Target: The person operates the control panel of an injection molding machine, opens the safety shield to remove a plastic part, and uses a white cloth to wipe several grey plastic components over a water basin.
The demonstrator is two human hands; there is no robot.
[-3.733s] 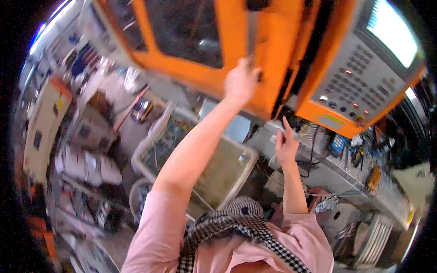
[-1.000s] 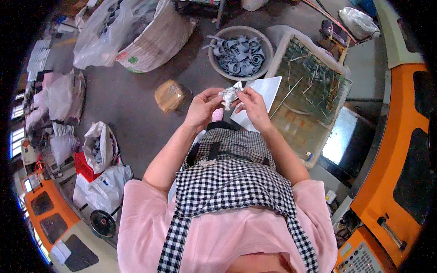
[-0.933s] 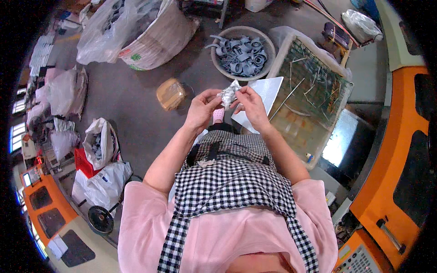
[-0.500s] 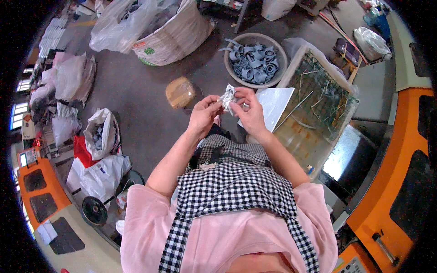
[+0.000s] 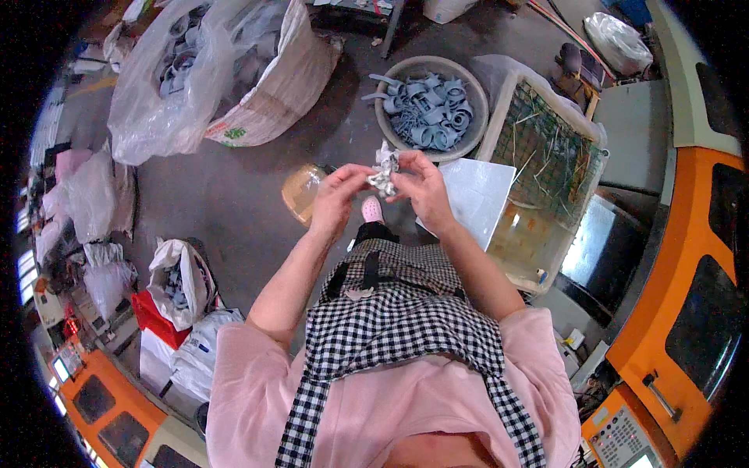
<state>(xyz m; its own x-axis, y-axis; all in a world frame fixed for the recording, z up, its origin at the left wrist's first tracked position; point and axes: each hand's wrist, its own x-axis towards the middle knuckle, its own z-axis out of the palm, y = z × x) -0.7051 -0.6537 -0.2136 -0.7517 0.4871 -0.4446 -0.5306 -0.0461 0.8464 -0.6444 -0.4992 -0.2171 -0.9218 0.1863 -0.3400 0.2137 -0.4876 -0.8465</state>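
Between both hands, in front of my body, is a crumpled white-and-grey piece (image 5: 384, 171), possibly thin cloth; its exact kind cannot be made out. My left hand (image 5: 337, 195) is closed on its left side, fingertips pinched. On its other side my right hand (image 5: 421, 189) grips it between thumb and fingers. Just beyond the hands stands a round basin (image 5: 482, 101) heaped with grey-blue plastic parts (image 5: 433, 113). A flat white panel (image 5: 477, 199) lies to the right of my right hand.
A shallow tank (image 5: 499, 117) with green netting and water stands at right, beside an orange machine (image 5: 659, 257). A brown taped package (image 5: 300, 191) lies on the floor. Large sacks (image 5: 273, 101) stand far left; a white bag (image 5: 175, 281) and red crate (image 5: 156, 316) are nearer.
The view has shifted, and a pink shoe now shows more fully below the hands. The crumpled piece stays between both hands, its shape slightly changed.
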